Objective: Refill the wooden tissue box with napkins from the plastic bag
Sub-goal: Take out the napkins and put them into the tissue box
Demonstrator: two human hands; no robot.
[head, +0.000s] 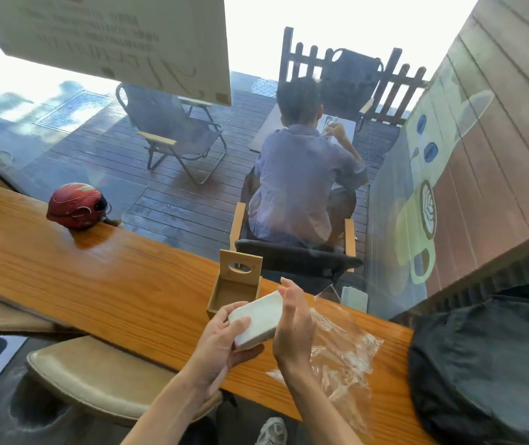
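Left hand (221,343) holds a white napkin stack (258,319) w/ fingers (240,324) curled round its near end; right hand (293,329) is flat & open vs. the stack's right side, fingers straight; stack sits in the air just over the bench (96,284); empty clear bag (340,351) lies on the bench to the right; open wooden box (236,289) is just behind the stack; red helmet (77,205) far left.

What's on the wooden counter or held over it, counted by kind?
Helmet: 1
Tissue box: 1
Napkin stack: 1, held between the left hand and right hand
Plastic bag: 1
Black bag: 1
Total: 5
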